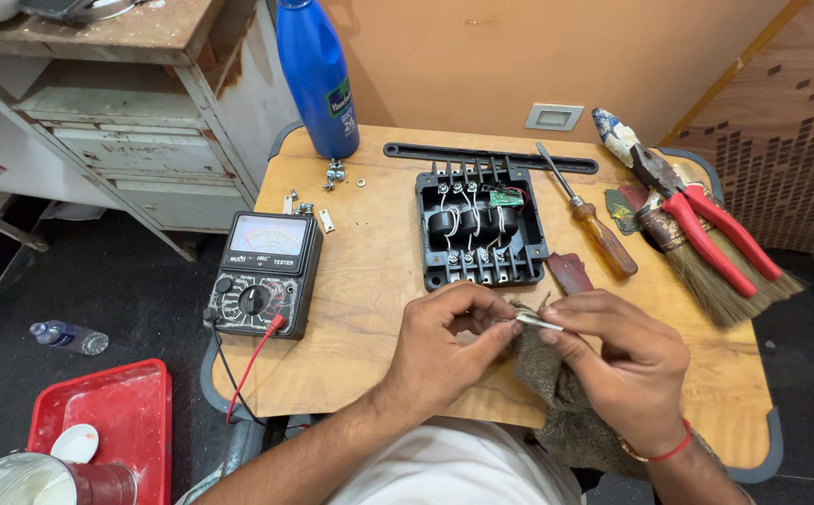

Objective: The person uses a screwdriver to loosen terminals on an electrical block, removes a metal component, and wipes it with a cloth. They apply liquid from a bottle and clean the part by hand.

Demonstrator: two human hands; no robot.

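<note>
Head view: left hand [449,346] and right hand [612,360] both pinch small metal strip [540,324] over counter [369,281] front edge; right hand also grips rag [542,374]. Black box [480,224] just behind; meter [262,271] left; screwdriver [589,215], pliers [697,210], brush [720,271] right

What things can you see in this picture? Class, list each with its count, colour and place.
meter: 1, black, table left
leads: 2, red and black, hanging off the meter
black box: 1, table centre
screwdriver: 1, brown handle, right of box
pliers: 1, red, table right
brush: 1, straw, under pliers
bottle: 1, blue, table back
tray: 1, red, floor left
cloth: 1, brown, under right hand
metal piece: 1, silver, between both hands
left hand: pinching piece
right hand: pinching piece
</note>
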